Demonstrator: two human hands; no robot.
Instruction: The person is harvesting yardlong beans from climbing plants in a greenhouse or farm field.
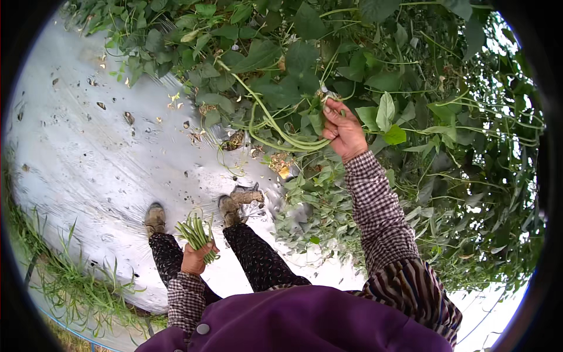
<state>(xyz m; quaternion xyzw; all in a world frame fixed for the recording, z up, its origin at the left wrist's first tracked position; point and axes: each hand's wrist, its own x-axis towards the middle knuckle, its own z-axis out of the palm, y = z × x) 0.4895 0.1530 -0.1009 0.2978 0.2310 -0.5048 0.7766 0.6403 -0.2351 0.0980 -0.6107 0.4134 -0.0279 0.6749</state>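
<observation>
Held low between my legs, a bundle of green long beans (194,232) is gripped in my left hand (196,257). The cut or picked ends poke out below the fist. My right hand (346,131) reaches up into the leafy vines (299,57). Its lower fingers are closed around several long beans (281,132) that curve away to the left. The thumb and index finger pinch at a pale, withered bit of the vine (327,94). Whether the beans in the right hand are still joined to the plant, I cannot tell.
Silvery plastic mulch film (79,149) covers the ground, strewn with dry leaf bits. A short piece of log (247,196) lies beside my right boot (229,210). Dense foliage (440,176) fills the right side. Grass (88,281) grows along the lower left edge.
</observation>
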